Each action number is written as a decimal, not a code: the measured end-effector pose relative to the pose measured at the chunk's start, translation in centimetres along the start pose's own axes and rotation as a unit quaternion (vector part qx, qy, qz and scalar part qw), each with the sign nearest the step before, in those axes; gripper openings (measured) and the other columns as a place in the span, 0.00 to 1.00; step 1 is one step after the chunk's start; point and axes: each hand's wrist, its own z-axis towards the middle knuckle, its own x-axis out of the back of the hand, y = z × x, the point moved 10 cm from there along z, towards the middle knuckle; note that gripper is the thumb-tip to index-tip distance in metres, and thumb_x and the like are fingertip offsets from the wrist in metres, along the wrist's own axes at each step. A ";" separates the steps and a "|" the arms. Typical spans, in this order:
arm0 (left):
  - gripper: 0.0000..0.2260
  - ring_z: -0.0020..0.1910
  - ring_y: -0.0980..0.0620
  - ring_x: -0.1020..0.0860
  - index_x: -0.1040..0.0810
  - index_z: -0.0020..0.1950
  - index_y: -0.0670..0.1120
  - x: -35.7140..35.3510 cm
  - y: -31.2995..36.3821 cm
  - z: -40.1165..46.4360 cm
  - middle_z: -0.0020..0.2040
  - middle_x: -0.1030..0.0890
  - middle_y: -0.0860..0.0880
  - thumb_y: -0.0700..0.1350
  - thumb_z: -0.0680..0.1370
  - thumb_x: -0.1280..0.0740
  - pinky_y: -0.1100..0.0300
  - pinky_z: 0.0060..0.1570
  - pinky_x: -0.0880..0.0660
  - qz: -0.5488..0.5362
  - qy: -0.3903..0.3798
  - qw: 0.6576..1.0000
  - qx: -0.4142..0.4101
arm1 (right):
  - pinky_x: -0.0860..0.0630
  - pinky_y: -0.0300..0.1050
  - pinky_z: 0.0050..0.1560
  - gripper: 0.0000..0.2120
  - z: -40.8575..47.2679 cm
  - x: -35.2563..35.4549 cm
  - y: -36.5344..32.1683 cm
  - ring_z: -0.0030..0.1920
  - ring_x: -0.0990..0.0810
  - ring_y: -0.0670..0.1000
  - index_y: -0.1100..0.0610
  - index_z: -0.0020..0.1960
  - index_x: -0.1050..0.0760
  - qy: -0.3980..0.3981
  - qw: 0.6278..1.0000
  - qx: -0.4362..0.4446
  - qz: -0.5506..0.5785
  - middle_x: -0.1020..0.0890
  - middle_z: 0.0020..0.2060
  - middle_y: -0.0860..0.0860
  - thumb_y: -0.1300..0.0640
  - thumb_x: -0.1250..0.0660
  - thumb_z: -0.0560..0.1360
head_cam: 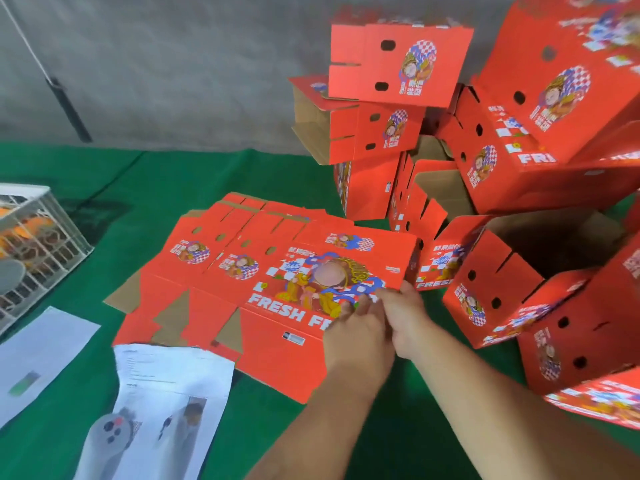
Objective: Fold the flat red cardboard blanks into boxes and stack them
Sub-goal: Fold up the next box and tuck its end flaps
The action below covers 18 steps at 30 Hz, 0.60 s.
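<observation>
Starting a new box: both hands at the right edge of the top blank [311,271], which lies flat on the blank pile on the green cloth [104,188]. Left hand [356,327] fingers curled onto that edge; right hand [403,317] beside it, grip unclear. Next, probably: lift the blank free and pop it open. Folded boxes [394,60] crowd the right and back; papers [166,393] overlap the near-left flaps; open cloth nearest the body.

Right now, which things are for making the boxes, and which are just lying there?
For the job: flat red blanks, folded boxes, left hand, right hand.
Just lying about: paper sheets, white crate, grey pole.
</observation>
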 end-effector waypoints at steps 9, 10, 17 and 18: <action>0.33 0.72 0.34 0.29 0.28 0.74 0.36 8.2 -14.2 -0.5 0.69 0.25 0.34 0.53 0.73 0.37 0.41 0.71 0.33 -0.265 0.207 0.926 0.169 | 0.25 0.71 0.64 0.22 -3.1 7.3 -6.4 0.62 0.19 0.65 0.55 0.71 0.26 -0.154 0.979 0.119 0.064 0.18 0.64 0.61 0.64 0.33 0.78; 0.36 0.74 0.33 0.32 0.31 0.76 0.36 8.1 -16.0 -0.4 0.72 0.28 0.32 0.56 0.73 0.38 0.39 0.73 0.35 -0.270 0.200 0.918 0.210 | 0.24 0.68 0.63 0.22 -3.5 8.6 -6.9 0.61 0.19 0.64 0.55 0.70 0.25 -0.148 0.977 0.128 0.080 0.19 0.65 0.61 0.65 0.33 0.77; 0.30 0.70 0.46 0.27 0.21 0.68 0.56 7.3 -15.0 0.5 0.65 0.22 0.52 0.70 0.72 0.37 0.48 0.68 0.32 -0.481 0.122 0.846 0.195 | 0.17 0.48 0.32 0.13 -5.9 16.6 -9.2 0.37 0.14 0.53 0.47 0.46 0.16 -0.042 0.977 0.162 0.134 0.13 0.45 0.53 0.64 0.34 0.76; 0.31 0.72 0.45 0.28 0.22 0.68 0.57 7.4 -14.7 0.6 0.64 0.23 0.53 0.71 0.71 0.37 0.47 0.67 0.33 -0.483 0.124 0.843 0.204 | 0.17 0.49 0.33 0.13 -5.6 17.4 -9.3 0.36 0.14 0.54 0.48 0.44 0.17 -0.016 0.978 0.163 0.132 0.14 0.44 0.53 0.63 0.35 0.77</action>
